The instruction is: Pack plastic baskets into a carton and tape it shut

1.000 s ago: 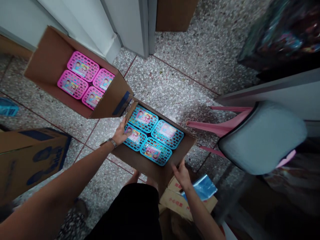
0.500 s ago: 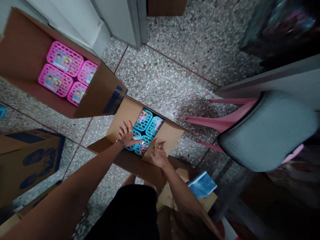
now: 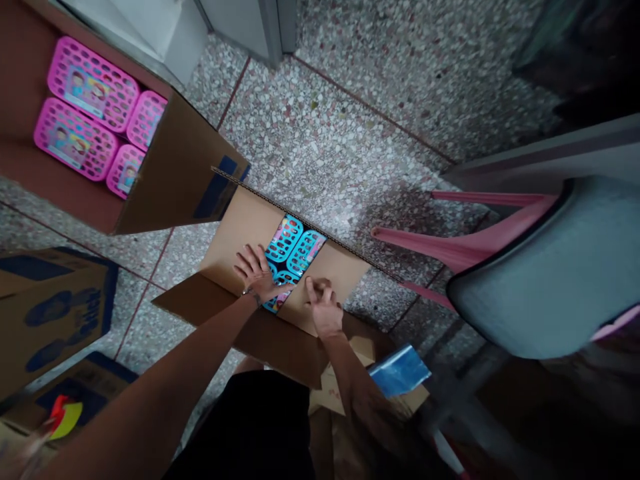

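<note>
A brown cardboard box [image 3: 240, 233] sits on the speckled floor in front of me, holding several blue plastic baskets [image 3: 295, 247] with picture labels. Its two side flaps are folded inward, leaving a narrow gap over the baskets. My left hand [image 3: 255, 270] lies flat with fingers spread on the left flap. My right hand [image 3: 323, 300] presses on the right flap [image 3: 335, 273] with fingers curled at its edge. A watch is on my left wrist.
An open box [image 3: 175, 180] of pink baskets [image 3: 85, 107] stands at upper left. A printed carton [image 3: 50, 307] lies at left. A pink stool with a grey cushion [image 3: 540, 260] stands at right. A blue packet [image 3: 400, 370] rests on a small carton near my legs.
Both hands folded the box's side flaps inward over the blue baskets, from fully open to nearly shut. The view shifted so the pink-basket box moved toward the upper left.
</note>
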Demonstrator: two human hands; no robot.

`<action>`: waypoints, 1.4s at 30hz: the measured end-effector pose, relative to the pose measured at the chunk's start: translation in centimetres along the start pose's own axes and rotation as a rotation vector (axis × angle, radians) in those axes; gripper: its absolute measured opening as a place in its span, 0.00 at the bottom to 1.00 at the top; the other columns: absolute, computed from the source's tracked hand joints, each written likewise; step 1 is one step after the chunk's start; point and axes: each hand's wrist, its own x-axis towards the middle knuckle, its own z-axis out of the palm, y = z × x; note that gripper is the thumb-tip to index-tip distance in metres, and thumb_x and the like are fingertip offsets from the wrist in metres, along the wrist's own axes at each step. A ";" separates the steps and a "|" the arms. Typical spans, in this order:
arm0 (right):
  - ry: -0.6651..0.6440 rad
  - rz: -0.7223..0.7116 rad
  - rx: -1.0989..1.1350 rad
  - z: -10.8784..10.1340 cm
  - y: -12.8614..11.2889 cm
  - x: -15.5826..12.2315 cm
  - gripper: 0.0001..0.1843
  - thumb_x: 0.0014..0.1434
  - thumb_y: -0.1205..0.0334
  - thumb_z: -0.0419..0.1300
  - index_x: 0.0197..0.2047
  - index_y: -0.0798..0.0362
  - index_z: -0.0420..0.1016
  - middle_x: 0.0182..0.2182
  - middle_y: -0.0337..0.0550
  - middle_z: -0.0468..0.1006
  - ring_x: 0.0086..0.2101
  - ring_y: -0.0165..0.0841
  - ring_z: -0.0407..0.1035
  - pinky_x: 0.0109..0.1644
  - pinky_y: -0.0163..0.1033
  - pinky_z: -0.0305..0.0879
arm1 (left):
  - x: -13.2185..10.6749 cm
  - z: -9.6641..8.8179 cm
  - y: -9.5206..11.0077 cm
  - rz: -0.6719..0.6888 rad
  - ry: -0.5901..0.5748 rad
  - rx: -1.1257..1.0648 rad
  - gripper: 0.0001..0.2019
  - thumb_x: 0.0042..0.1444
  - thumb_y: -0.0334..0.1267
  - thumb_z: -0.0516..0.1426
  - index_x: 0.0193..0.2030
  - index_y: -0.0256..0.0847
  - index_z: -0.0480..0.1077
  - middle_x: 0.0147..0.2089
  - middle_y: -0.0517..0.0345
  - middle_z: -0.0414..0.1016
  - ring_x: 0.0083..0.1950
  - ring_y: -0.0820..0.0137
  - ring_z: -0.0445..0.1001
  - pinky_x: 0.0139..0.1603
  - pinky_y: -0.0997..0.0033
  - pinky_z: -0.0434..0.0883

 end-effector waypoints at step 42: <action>-0.027 -0.340 0.145 -13.3 -2.8 11.6 0.33 0.66 0.40 0.47 0.71 0.36 0.48 0.72 0.43 0.39 0.69 0.55 0.35 0.67 0.69 0.40 | -0.6 2.0 1.8 -0.027 -0.097 -0.022 0.60 0.35 0.67 0.64 0.70 0.29 0.54 0.73 0.24 0.34 0.70 0.24 0.32 0.61 0.19 0.38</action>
